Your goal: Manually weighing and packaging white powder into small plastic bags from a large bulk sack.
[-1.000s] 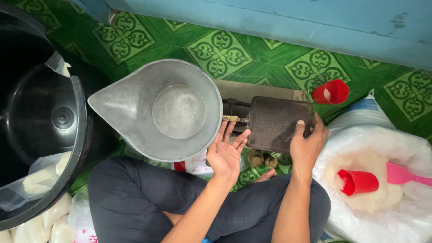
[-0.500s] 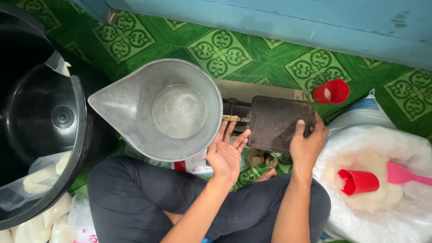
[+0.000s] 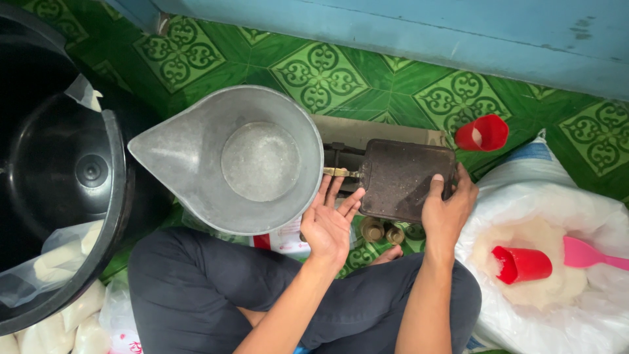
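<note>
A balance scale sits on the green patterned floor in front of my crossed legs. Its grey metal scoop pan (image 3: 196,157) is on the left, holding only a thin white film. Its dark flat plate (image 3: 400,174) is on the right. My left hand (image 3: 329,226) is open, palm up, fingers reaching under the pan's rim by the brass pointer (image 3: 337,172). My right hand (image 3: 447,210) grips the near right edge of the dark plate, thumb on top. Two brass weights (image 3: 383,231) lie just below the plate.
A black bucket (image 3: 59,177) with a plastic bag stands at the left. A white sack of sugar (image 3: 544,262) at the right holds a red cup (image 3: 521,264) and pink scoop (image 3: 590,255). Another red cup (image 3: 483,133) lies near the blue wall (image 3: 426,26). Filled bags (image 3: 59,328) lie bottom left.
</note>
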